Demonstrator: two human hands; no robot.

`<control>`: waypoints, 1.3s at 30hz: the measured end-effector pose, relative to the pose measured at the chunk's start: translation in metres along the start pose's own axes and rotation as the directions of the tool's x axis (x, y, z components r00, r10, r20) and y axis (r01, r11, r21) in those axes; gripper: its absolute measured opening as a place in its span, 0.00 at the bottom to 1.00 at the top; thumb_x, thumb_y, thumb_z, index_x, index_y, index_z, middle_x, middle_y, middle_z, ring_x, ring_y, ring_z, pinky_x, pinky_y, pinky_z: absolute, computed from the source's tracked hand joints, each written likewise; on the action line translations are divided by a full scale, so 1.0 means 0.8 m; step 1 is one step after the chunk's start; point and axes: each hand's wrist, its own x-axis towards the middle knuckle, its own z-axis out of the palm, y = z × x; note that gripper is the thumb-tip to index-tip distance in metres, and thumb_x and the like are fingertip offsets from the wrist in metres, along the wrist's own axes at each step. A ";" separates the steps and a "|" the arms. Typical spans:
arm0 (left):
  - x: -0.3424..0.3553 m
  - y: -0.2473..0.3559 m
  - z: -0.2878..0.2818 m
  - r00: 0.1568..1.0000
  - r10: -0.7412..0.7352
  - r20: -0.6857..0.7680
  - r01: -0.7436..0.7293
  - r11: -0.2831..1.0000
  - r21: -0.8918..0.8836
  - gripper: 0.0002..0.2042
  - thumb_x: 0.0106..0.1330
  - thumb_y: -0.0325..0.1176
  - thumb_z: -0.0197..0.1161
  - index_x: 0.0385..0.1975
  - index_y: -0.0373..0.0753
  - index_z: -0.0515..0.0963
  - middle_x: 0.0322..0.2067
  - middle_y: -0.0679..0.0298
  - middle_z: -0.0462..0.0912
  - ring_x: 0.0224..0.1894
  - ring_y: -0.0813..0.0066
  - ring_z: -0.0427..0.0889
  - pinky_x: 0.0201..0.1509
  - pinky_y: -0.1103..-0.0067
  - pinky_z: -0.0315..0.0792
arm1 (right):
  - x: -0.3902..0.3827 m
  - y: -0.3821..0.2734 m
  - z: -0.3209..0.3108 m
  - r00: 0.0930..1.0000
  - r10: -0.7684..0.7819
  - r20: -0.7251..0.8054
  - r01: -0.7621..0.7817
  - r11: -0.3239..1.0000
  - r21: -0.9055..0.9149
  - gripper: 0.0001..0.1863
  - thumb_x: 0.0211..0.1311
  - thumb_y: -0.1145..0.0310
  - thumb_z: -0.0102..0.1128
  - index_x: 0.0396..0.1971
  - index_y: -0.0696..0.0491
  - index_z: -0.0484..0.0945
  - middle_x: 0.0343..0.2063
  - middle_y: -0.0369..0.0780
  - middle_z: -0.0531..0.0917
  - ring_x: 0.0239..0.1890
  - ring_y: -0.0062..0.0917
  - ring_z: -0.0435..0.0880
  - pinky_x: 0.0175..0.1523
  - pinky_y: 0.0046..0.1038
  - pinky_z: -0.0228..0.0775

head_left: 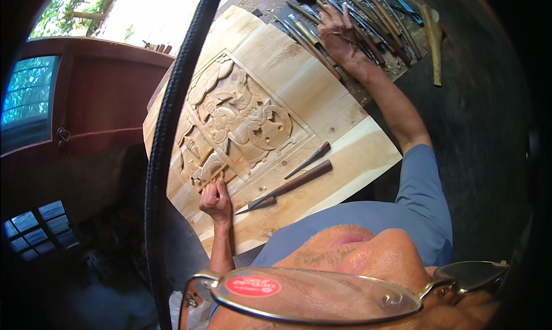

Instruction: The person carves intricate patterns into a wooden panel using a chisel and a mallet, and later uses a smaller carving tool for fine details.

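Observation:
A pale wooden panel (290, 91) lies before me, carved in relief (241, 120) with scrolling, figure-like forms inside a frame line. My left hand (215, 202) rests closed as a fist at the near-left edge of the carving; whatever it may hold is hidden. My right hand (339, 34) reaches to the far right, its fingers apart over a row of carving chisels (376, 28) with wooden handles. It seems to touch some of them. Near me on the panel lie a long dark-handled chisel (299, 179), a shorter one (310, 158) and a small one (261, 205).
Wood shavings are scattered among the tools on the bench (397, 71). A wooden mallet-like piece (433, 45) lies at its right edge. A thick black cord (172, 117) crosses the view at left. Beyond it stands a dark red door (115, 91).

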 end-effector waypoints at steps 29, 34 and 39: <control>0.015 0.007 -0.010 0.999 0.023 -0.028 -0.025 0.998 -0.055 0.20 0.69 0.34 0.71 0.19 0.37 0.69 0.18 0.58 0.67 0.22 0.58 0.70 0.27 0.65 0.63 | -0.011 -0.015 0.001 0.998 0.023 0.060 -0.019 0.997 -0.078 0.08 0.56 0.62 0.76 0.35 0.45 0.91 0.53 0.37 0.86 0.69 0.36 0.74 0.73 0.59 0.59; 0.014 0.005 -0.010 0.999 0.031 -0.045 -0.033 0.998 -0.047 0.20 0.68 0.33 0.72 0.18 0.37 0.67 0.19 0.57 0.66 0.22 0.57 0.69 0.27 0.65 0.62 | -0.011 -0.013 0.010 0.999 -0.048 -0.016 0.046 0.993 -0.111 0.03 0.57 0.65 0.72 0.30 0.46 0.91 0.48 0.40 0.89 0.64 0.37 0.80 0.71 0.63 0.61; 0.017 0.015 -0.007 0.997 -0.053 -0.062 0.044 0.989 -0.142 0.21 0.68 0.34 0.73 0.18 0.38 0.67 0.19 0.58 0.65 0.22 0.57 0.69 0.27 0.65 0.63 | -0.012 0.005 0.017 0.998 -0.068 0.009 0.068 0.995 -0.071 0.07 0.62 0.66 0.67 0.35 0.40 0.92 0.45 0.36 0.89 0.61 0.36 0.81 0.72 0.62 0.61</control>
